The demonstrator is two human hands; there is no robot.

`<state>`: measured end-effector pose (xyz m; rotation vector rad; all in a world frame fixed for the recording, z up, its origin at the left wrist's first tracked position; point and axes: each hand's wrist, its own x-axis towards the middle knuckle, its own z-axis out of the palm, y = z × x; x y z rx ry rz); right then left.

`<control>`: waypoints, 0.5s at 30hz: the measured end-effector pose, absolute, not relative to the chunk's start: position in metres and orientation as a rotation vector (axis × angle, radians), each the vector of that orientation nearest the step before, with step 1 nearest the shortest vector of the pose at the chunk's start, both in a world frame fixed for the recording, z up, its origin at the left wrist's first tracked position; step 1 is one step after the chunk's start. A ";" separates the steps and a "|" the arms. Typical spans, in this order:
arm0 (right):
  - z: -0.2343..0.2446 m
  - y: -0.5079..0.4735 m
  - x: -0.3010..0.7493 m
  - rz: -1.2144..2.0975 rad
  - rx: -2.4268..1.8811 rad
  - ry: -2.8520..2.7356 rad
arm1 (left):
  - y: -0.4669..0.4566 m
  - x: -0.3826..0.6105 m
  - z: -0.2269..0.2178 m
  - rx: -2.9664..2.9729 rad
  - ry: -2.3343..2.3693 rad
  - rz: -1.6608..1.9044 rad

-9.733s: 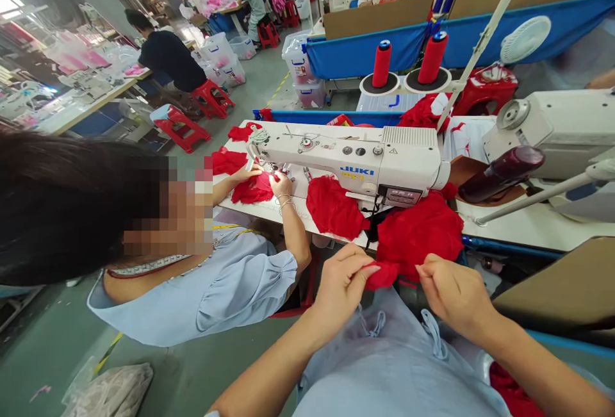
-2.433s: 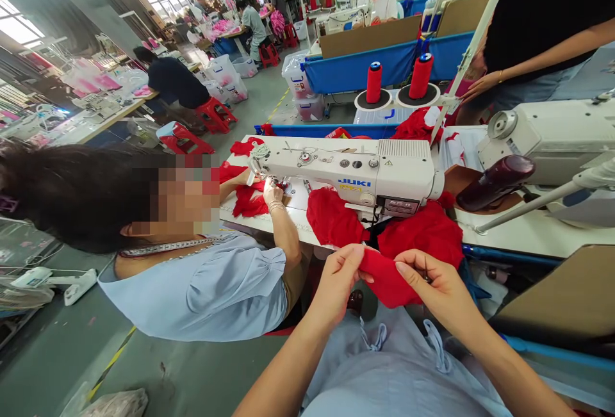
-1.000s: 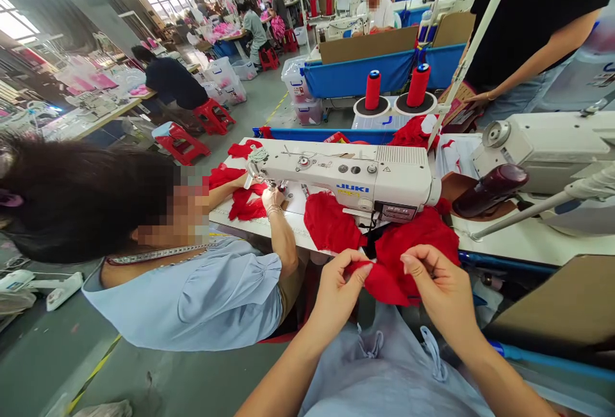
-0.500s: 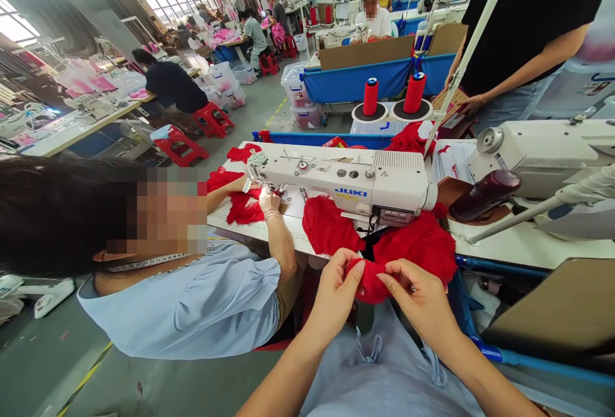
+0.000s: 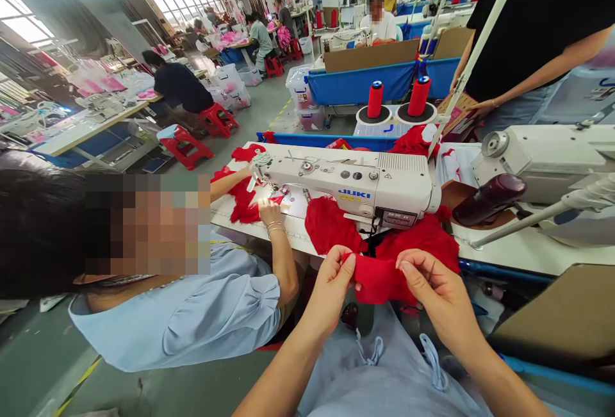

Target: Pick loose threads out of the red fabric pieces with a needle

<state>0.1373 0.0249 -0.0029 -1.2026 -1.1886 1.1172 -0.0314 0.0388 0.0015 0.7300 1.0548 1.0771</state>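
Between my two hands a small piece of red fabric (image 5: 377,280) is stretched out over my lap. My left hand (image 5: 337,279) pinches its left edge between thumb and fingers. At the upper right corner, my right hand (image 5: 427,276) has thumb and forefinger closed on the cloth. Just beyond, a heap of red fabric (image 5: 420,244) lies at the table's edge, partly behind my hands. Another red bundle (image 5: 331,225) rests beside the white sewing machine (image 5: 346,180).
A co-worker in a light blue top (image 5: 216,308) sits close on my left, hands at the machine needle with red cloth. Two red thread cones (image 5: 375,100) stand behind. At right are a second machine (image 5: 538,154), a dark bottle-shaped object (image 5: 490,199) and a cardboard sheet (image 5: 562,314).
My hands have moved apart, the right one going rightward, and the red fabric between them is now spread flatter. The co-worker's near hand has shifted slightly back from the needle.
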 end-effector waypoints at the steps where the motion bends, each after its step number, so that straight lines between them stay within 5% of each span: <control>1: -0.002 0.025 0.137 1.132 -1.205 -1.159 | 0.039 -0.032 0.002 0.717 1.051 1.083; 15: -0.002 0.019 0.131 1.342 -1.141 -0.935 | 0.040 -0.031 0.001 1.311 1.215 0.963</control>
